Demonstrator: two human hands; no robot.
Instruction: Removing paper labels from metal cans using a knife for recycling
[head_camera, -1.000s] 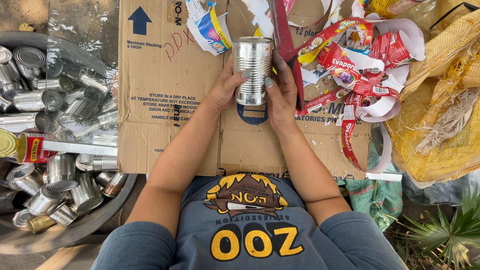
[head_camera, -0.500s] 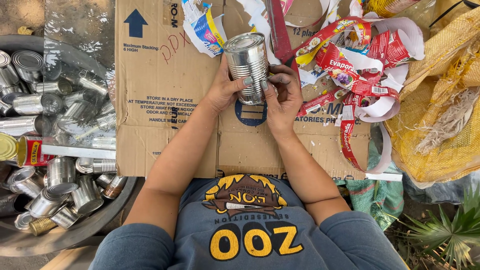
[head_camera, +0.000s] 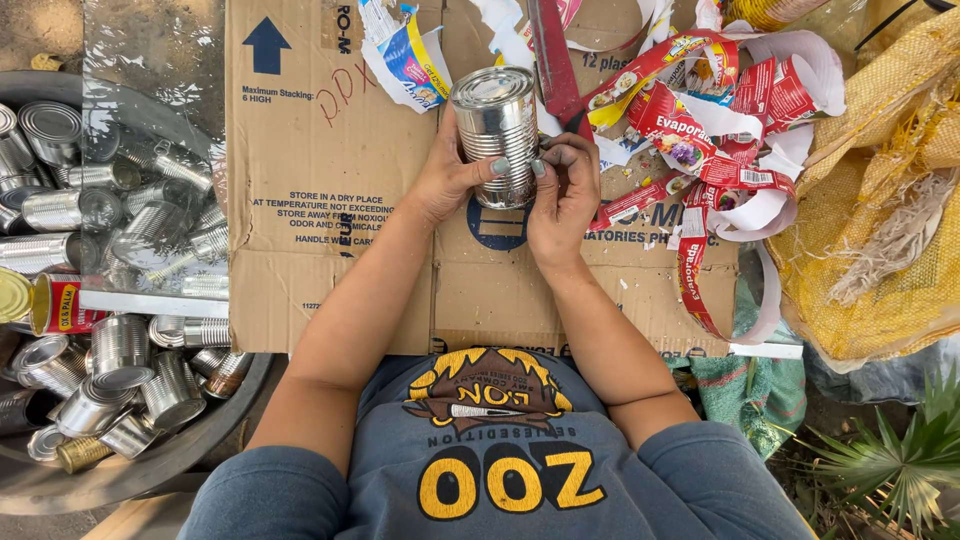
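A bare, shiny metal can (head_camera: 497, 130) is held over a flattened cardboard box (head_camera: 330, 200). My left hand (head_camera: 445, 180) wraps around the can's left side, thumb across its front. My right hand (head_camera: 565, 190) is curled against the can's lower right side, fingertips pressed to the metal. The can leans slightly to the left, with its ribbed lid end pointing away from me. No label remains on the side facing me.
Torn red, white and blue paper labels (head_camera: 700, 120) lie heaped at the upper right of the cardboard. A dark basin (head_camera: 160, 455) on the left holds several stripped cans (head_camera: 120, 360) and one red-labelled can (head_camera: 60, 305). A yellow woven sack (head_camera: 880, 230) lies to the right.
The can has tipped from upright to a slight left lean and shifted a little left. My right hand slid from the can's side down to its lower right edge.
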